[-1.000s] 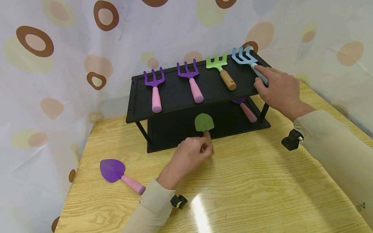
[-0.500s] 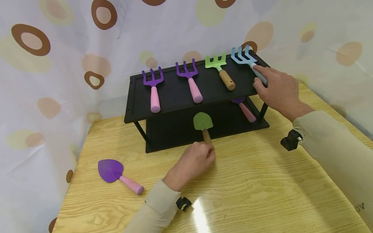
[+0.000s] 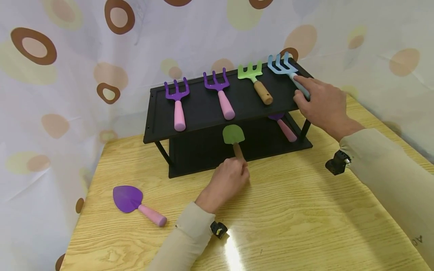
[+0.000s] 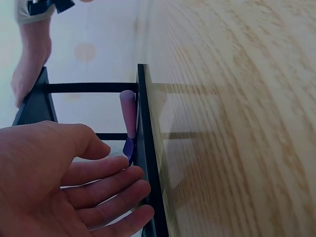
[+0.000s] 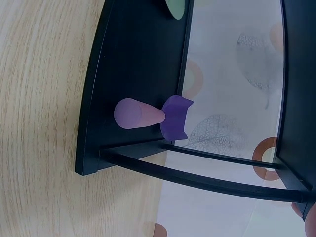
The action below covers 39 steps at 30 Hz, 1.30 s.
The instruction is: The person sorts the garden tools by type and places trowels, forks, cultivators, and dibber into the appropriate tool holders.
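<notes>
In the head view, my left hand [image 3: 228, 180] is at the wooden handle of a small green garden trowel [image 3: 233, 134], whose blade points into the lower shelf of a black two-tier rack [image 3: 196, 156]. In the left wrist view, the fingers of my left hand [image 4: 94, 182] are loosely extended, thumb apart; the trowel is hidden there. My right hand [image 3: 323, 105] pinches the handle of a light blue hand rake [image 3: 284, 69] at the top shelf's right end. A purple trowel with a pink handle [image 3: 287, 131] lies on the lower shelf at right.
Along the top shelf lie two purple hand forks with pink handles, one at left [image 3: 179, 115] and one nearer the middle [image 3: 226, 105], beside a green fork with a wooden handle [image 3: 262, 92]. Another purple trowel [image 3: 127, 198] lies on the wooden table [image 3: 291, 226], left of the rack.
My left hand has shifted behind the green trowel's handle, and the trowel has moved farther into the lower shelf. My right hand stays at the blue rake.
</notes>
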{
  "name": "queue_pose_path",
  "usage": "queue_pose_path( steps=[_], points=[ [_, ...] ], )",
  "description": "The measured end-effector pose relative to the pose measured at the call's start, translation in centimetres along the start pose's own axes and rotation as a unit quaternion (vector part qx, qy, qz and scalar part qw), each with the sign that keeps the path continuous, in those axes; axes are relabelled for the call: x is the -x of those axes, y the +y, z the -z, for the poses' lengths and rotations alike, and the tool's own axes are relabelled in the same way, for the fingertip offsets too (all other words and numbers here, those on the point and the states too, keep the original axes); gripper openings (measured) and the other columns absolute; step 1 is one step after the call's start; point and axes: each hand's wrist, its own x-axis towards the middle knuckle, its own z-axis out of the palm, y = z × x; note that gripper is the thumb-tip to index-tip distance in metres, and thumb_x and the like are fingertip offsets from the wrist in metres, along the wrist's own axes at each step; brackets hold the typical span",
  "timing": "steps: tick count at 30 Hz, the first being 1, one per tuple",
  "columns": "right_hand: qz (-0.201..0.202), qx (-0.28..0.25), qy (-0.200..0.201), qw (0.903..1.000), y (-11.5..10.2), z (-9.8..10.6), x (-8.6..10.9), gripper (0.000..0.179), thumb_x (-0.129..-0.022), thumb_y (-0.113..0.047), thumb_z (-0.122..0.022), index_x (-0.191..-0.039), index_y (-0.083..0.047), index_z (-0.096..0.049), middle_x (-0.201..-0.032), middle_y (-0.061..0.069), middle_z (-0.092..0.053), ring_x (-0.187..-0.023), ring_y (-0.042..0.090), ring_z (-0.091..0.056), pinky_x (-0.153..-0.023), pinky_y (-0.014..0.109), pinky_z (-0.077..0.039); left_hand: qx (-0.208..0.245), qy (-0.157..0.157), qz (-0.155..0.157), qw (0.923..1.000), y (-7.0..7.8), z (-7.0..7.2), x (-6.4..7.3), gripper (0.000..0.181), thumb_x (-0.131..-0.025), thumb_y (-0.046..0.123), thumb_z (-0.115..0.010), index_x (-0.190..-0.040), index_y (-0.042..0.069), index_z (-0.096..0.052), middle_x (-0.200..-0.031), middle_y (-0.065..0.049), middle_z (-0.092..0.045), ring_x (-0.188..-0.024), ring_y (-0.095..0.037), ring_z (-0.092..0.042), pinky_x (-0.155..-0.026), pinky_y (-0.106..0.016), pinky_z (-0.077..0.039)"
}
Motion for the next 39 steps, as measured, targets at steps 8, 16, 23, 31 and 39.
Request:
queue_pose_path(
  steps=[8,16,23,31,39],
  points=[
    [-0.003,0.001,-0.002,1.0,0.0,0.0,0.0,0.049,-0.102,-0.034,-0.036,-0.149,-0.023,-0.047,-0.145,0.017,-0.054,-0.101,0.05,-0.063,-0.048,0.043,-0.042,0.015,-0.007,0.025,0.9996,-0.1,-0.2,-1.1,0.018,-0.097,0.012,-0.056,-0.104,0.008,-0.072,-0.1,-0.004,-0.07,-0.073,-0.012,-0.062,-0.055,-0.02,-0.048],
    [-0.005,0.003,-0.008,0.9999,0.0,-0.1,-0.1,0.05,-0.102,-0.034,-0.035,-0.149,-0.023,-0.046,-0.146,0.017,-0.053,-0.098,0.051,-0.063,-0.047,0.041,-0.04,0.013,-0.013,0.045,0.9988,-0.2,-0.6,-1.8,0.028,-0.098,0.013,-0.057,-0.123,0.006,-0.066,-0.121,-0.007,-0.066,-0.1,-0.019,-0.067,-0.082,-0.031,-0.059],
    [-0.006,0.002,-0.009,0.9999,0.0,0.0,-0.1,0.05,-0.102,-0.035,-0.035,-0.149,-0.023,-0.046,-0.146,0.018,-0.053,-0.097,0.051,-0.063,-0.045,0.039,-0.038,0.024,-0.024,0.064,0.9974,-0.3,-1.0,-1.8,0.031,-0.099,0.015,-0.057,-0.128,0.007,-0.062,-0.129,-0.01,-0.06,-0.11,-0.021,-0.063,-0.092,-0.034,-0.056],
    [-0.008,0.0,-0.01,0.9999,0.0,-0.2,-0.1,0.05,-0.102,-0.035,-0.035,-0.149,-0.024,-0.046,-0.146,0.017,-0.052,-0.1,0.051,-0.062,-0.047,0.042,-0.039,0.023,-0.045,0.058,0.997,-0.6,-0.5,-0.6,0.031,-0.1,0.018,-0.054,-0.128,0.009,-0.063,-0.128,-0.008,-0.061,-0.11,-0.02,-0.063,-0.091,-0.033,-0.056],
    [-0.006,-0.002,-0.007,1.0,0.1,-0.2,-0.2,0.05,-0.102,-0.035,-0.035,-0.149,-0.023,-0.046,-0.146,0.016,-0.052,-0.103,0.051,-0.062,-0.046,0.041,-0.039,0.003,-0.061,0.043,0.9972,-1.2,1.2,3.3,0.024,-0.099,0.018,-0.056,-0.117,0.011,-0.071,-0.115,-0.003,-0.071,-0.095,-0.014,-0.067,-0.079,-0.028,-0.057]
  ],
)
